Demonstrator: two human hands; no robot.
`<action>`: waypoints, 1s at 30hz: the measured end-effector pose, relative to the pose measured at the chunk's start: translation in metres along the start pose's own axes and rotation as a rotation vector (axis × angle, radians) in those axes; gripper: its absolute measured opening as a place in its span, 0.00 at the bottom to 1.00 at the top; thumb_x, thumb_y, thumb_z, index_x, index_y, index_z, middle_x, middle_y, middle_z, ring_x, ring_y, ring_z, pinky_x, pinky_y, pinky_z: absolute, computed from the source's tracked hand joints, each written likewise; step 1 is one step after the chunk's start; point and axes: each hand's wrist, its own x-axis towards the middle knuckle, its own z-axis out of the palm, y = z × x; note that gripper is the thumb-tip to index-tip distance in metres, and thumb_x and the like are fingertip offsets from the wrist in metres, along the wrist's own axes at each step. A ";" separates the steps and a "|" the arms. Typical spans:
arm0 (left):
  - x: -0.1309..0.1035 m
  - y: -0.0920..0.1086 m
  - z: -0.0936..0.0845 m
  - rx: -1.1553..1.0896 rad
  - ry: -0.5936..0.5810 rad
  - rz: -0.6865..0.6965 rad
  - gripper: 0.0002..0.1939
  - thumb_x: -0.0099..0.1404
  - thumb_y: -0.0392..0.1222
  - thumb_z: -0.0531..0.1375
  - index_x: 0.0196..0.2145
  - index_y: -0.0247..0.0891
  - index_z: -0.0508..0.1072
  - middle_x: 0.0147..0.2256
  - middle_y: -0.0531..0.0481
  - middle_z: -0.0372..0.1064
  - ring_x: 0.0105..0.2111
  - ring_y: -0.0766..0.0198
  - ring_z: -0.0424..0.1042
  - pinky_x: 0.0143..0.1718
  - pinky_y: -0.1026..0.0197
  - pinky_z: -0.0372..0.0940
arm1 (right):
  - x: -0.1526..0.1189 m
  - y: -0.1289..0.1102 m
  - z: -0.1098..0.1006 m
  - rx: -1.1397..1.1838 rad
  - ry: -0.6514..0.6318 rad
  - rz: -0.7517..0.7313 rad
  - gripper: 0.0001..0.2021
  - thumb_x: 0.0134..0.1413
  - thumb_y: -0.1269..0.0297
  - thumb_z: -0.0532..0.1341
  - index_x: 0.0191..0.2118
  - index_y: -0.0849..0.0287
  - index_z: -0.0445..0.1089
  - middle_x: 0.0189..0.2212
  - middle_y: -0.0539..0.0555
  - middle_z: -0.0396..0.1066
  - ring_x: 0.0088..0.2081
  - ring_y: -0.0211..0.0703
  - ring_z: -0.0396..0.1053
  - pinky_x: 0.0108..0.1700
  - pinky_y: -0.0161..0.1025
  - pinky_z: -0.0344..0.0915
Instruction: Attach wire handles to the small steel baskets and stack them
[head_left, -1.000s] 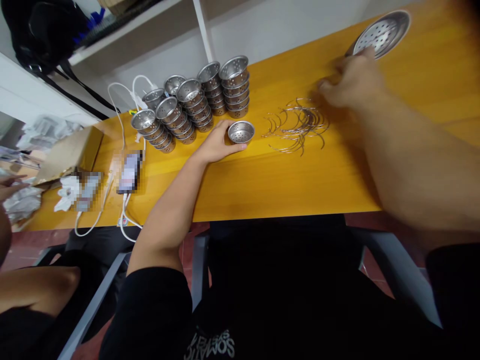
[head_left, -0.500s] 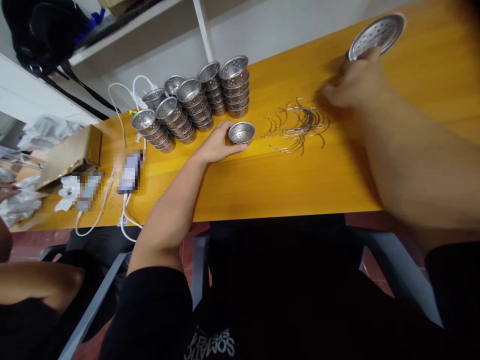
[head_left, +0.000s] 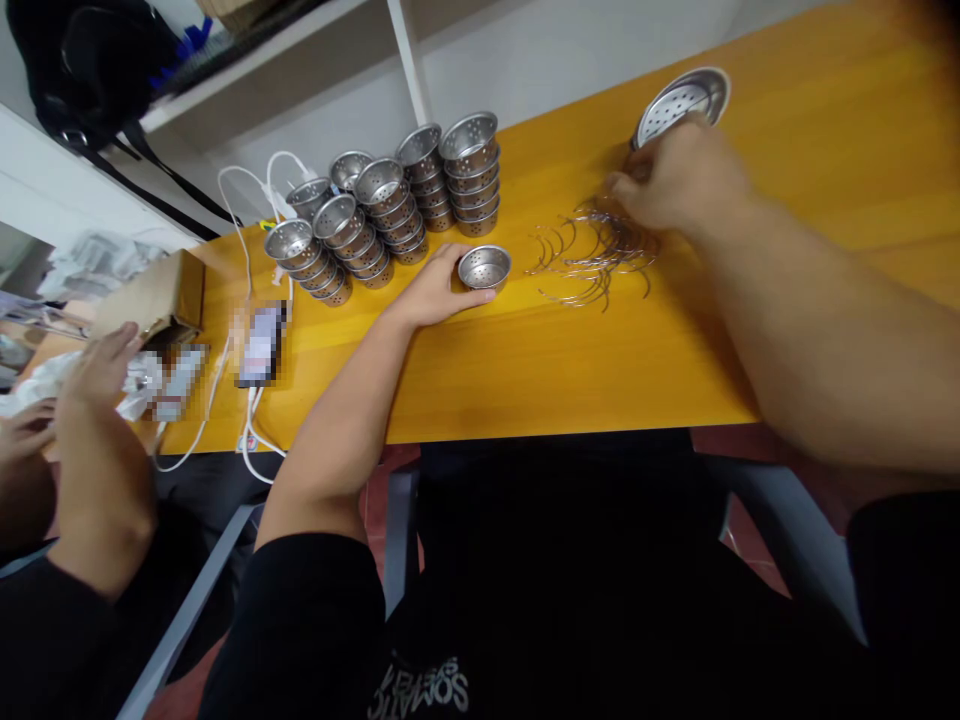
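The small metal cup (head_left: 484,268) sits upright on the worktop (head_left: 525,385), mouth up, between the stacked cups (head_left: 470,155) and a loose heap of curved wires (head_left: 616,250). It is dull silver and round, with small holes through its base. The left hand (head_left: 431,290) has its grip clamped around the side, thumb at the near wall.

Just beyond the wires, the right hand (head_left: 690,175) appears to have its grip closed on the near edge of a perforated dish (head_left: 679,106), tilted so that its holed face shows; blur hides the exact finger contact. The step in hand looks like steadying the cup while handling the dish. From here, moving the dish would call for a firm hold on its rim and clearance over the wires.

Farther left lie a blurred-out phone (head_left: 261,345) and a cardboard box (head_left: 161,300), with another person's hand (head_left: 97,370) near the box.
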 end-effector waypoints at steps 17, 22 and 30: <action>-0.001 0.000 0.000 -0.009 -0.011 0.006 0.51 0.64 0.81 0.80 0.71 0.45 0.79 0.75 0.32 0.82 0.78 0.32 0.80 0.87 0.33 0.72 | -0.006 -0.011 -0.018 0.025 0.144 0.087 0.21 0.90 0.67 0.70 0.77 0.62 0.89 0.73 0.70 0.88 0.75 0.69 0.86 0.72 0.55 0.80; -0.001 0.002 0.000 -0.004 -0.013 0.003 0.51 0.64 0.79 0.80 0.71 0.43 0.80 0.75 0.31 0.82 0.77 0.33 0.81 0.87 0.34 0.72 | -0.006 -0.013 -0.017 0.060 0.100 0.047 0.20 0.91 0.67 0.67 0.76 0.54 0.88 0.75 0.67 0.87 0.78 0.73 0.82 0.78 0.66 0.77; -0.001 -0.005 0.002 -0.025 -0.003 0.004 0.55 0.63 0.78 0.83 0.76 0.47 0.76 0.80 0.31 0.79 0.82 0.30 0.78 0.91 0.30 0.69 | -0.012 -0.011 -0.018 0.221 0.351 -0.165 0.11 0.87 0.61 0.65 0.61 0.39 0.83 0.75 0.64 0.83 0.76 0.65 0.78 0.82 0.64 0.73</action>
